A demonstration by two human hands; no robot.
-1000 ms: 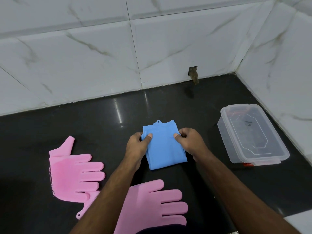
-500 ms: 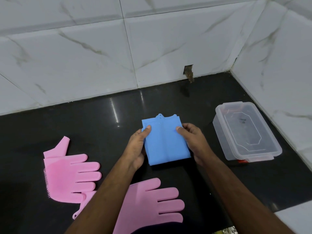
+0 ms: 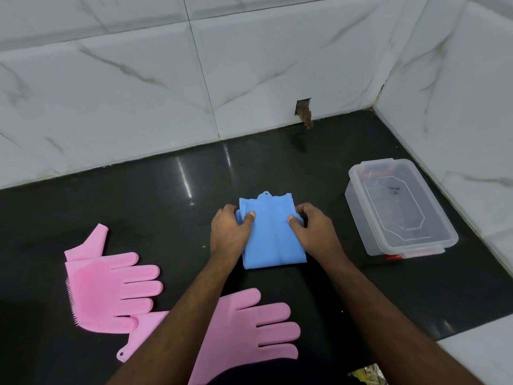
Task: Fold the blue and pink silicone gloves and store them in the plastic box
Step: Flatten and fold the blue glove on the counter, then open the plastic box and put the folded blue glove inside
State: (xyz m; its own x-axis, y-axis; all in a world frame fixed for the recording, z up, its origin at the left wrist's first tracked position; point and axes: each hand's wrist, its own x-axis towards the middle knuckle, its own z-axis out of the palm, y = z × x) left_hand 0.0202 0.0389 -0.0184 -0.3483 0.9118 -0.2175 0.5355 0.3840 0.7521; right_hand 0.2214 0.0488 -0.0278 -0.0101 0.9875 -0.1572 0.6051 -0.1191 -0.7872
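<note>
Nearest you, two pink gloves lie flat on the black table: one (image 3: 244, 337) under your left forearm, the other (image 3: 111, 290) further left. Your left hand (image 3: 229, 233) and right hand (image 3: 315, 232) both pinch the folded blue gloves (image 3: 273, 234) mid-table, thumbs on top, fingers curled around the side edges. Off to the right sits the plastic box (image 3: 399, 207), lid on, near the tiled wall (image 3: 138, 79).

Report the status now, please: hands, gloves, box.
Left hand and right hand pinch the folded blue gloves on the counter. Two pink gloves lie flat, unfolded. Plastic box has its lid on.
</note>
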